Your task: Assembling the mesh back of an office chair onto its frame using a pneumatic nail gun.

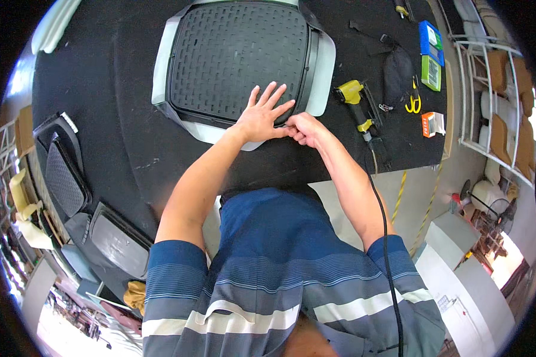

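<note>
A rounded black seat panel with a grid of small raised marks lies on the black-covered table. Pale grey material and dark fabric edging surround it. My left hand rests flat with spread fingers on the panel's near right corner, its thumb reaching toward the other hand. Just beside it, my right hand is closed in a pinch at that corner's edge, on what looks like the dark edging. The pinched bit is mostly hidden by the fingers.
Right of the panel lie a yellow-and-black air stapler with its hose, a black pouch, yellow-handled scissors, a small orange-white box and a green box. More black seat parts lie at left. A white rack stands beyond the right edge.
</note>
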`<state>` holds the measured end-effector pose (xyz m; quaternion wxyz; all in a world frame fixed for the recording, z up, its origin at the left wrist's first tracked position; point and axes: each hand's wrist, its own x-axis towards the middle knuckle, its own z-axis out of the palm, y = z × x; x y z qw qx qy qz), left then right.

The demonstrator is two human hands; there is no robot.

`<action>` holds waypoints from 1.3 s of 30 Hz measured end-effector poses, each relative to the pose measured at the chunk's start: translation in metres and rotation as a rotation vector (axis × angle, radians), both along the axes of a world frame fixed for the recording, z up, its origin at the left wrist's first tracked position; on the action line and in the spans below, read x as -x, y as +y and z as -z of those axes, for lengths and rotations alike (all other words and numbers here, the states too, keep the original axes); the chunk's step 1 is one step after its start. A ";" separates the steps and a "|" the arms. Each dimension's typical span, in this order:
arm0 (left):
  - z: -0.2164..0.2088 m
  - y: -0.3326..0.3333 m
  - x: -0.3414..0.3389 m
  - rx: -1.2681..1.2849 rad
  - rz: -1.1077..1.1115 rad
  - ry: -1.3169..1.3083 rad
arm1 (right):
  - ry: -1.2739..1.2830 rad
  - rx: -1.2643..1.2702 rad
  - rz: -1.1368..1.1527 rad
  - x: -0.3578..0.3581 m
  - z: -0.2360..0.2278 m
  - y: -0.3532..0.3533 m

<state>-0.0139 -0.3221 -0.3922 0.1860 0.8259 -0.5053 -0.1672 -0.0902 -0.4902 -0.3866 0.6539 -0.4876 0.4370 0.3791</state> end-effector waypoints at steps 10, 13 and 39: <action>-0.002 -0.021 0.020 -0.155 -0.149 -0.197 | -0.202 0.180 -0.165 0.013 0.010 -0.015; -0.004 -0.018 0.019 -0.157 -0.157 -0.181 | -0.548 0.967 -0.052 0.035 0.004 -0.047; -0.001 -0.016 0.023 -0.084 -0.171 -0.158 | -0.550 0.879 -0.337 0.125 -0.052 -0.008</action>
